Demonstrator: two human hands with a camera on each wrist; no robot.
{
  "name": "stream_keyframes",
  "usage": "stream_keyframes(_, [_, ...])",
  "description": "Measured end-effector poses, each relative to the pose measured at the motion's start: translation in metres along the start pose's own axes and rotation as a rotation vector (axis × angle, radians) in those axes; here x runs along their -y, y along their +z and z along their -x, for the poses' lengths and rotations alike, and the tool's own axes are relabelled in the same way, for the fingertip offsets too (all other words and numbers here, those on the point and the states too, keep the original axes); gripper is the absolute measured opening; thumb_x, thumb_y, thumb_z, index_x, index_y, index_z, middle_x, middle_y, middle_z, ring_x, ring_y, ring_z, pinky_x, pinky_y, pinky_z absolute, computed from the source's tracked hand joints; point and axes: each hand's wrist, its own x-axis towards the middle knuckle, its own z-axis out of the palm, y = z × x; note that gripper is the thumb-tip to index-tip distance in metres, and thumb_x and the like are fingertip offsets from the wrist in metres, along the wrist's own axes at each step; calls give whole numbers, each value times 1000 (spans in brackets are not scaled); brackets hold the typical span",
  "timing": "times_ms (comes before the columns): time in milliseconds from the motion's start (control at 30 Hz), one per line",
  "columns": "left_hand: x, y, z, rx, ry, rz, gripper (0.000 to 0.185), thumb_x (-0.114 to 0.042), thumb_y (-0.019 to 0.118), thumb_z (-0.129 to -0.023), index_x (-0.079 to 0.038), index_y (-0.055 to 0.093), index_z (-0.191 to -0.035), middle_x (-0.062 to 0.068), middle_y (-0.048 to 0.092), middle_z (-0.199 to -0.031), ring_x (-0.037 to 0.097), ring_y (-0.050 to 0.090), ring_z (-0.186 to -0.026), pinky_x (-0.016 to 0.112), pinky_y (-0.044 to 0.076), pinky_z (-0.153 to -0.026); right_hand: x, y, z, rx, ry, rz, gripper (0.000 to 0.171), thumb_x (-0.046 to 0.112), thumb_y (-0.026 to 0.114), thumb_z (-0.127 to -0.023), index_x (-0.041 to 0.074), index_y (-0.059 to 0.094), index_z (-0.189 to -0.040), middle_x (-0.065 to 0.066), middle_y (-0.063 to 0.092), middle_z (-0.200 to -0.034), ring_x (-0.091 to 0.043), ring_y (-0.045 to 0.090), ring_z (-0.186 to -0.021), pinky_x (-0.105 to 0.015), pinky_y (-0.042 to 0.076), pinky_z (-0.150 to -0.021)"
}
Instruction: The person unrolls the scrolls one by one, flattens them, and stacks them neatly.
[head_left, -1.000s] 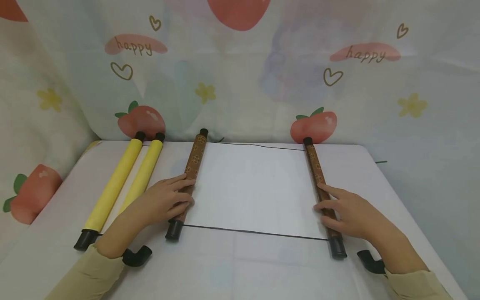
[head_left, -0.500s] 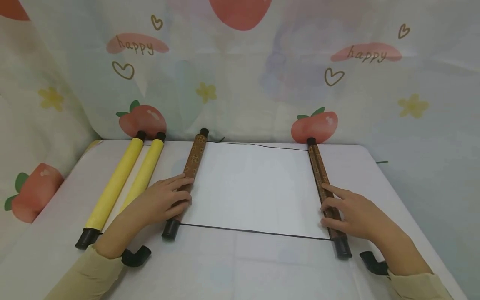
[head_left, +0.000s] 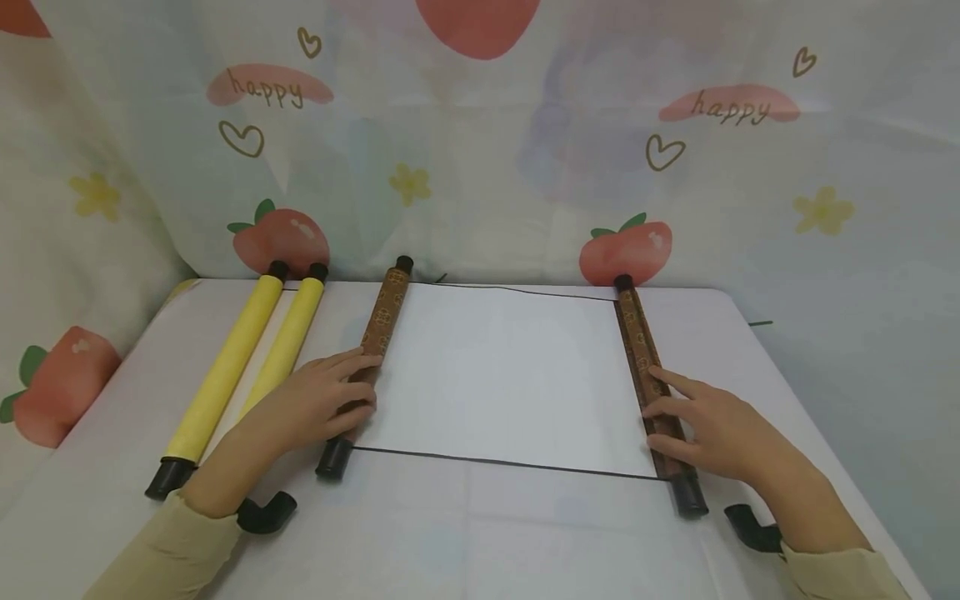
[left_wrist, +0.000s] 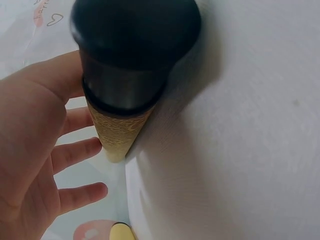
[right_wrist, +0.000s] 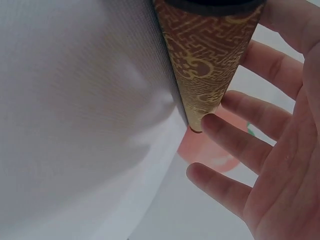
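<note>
A scroll lies partly unrolled, its white sheet stretched between two brown, gold-patterned rolls with black end knobs. On the left roll rest the relaxed fingers of my left hand. My right hand touches the right roll from its outer side with spread fingers. Seen from the left wrist, the black knob hides part of the thumb and fingertips, while the lower fingers are straight. From the right wrist, the fingers lie nearly straight beside the patterned roll.
Two yellow rolls with black ends lie to the left, one partly under the left forearm. Black curved pieces show by both wrists. Behind the white table hangs a fruit-printed cloth.
Both brown rolls have moved slightly apart, the left one leftward and the right one rightward, with the hands on them. More white sheet shows between them.
</note>
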Motion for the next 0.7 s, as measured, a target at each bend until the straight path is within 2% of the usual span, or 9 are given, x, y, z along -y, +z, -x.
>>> stream_keyframes(200, [2, 0, 1, -25, 12, 5, 4, -18, 74, -87, -18, 72, -89, 16, 63, -130, 37, 58, -124, 50, 50, -97, -1, 1, 0, -7, 12, 0, 25, 49, 79, -81, 32, 71, -98, -19, 51, -145, -30, 67, -101, -47, 54, -79])
stream_keyframes(467, [2, -2, 3, -5, 3, 0, 13, -17, 74, -87, -16, 77, -99, 16, 61, -133, 36, 59, -123, 50, 50, -99, -1, 0, 3, 10, 11, 20, 39, 41, 79, -83, 20, 75, -115, -20, 48, -147, -38, 64, -110, -54, 53, -85])
stream_keyframes(600, [2, -2, 4, 3, -6, 5, 11, -16, 72, -87, -16, 78, -97, 17, 60, -134, 36, 59, -123, 49, 48, -101, 0, -1, 5, 10, 26, 21, 33, 35, 79, -83, 20, 76, -112, -20, 48, -146, -34, 66, -104, -51, 54, -81])
stream_keyframes(700, [3, -2, 4, 3, -8, 8, 6, -19, 73, -88, -16, 76, -93, 16, 60, -134, 34, 60, -122, 48, 49, -100, 0, -2, 7, 17, 50, 8, 29, 35, 78, -84, 22, 75, -110, -20, 48, -146, -36, 65, -106, -52, 54, -80])
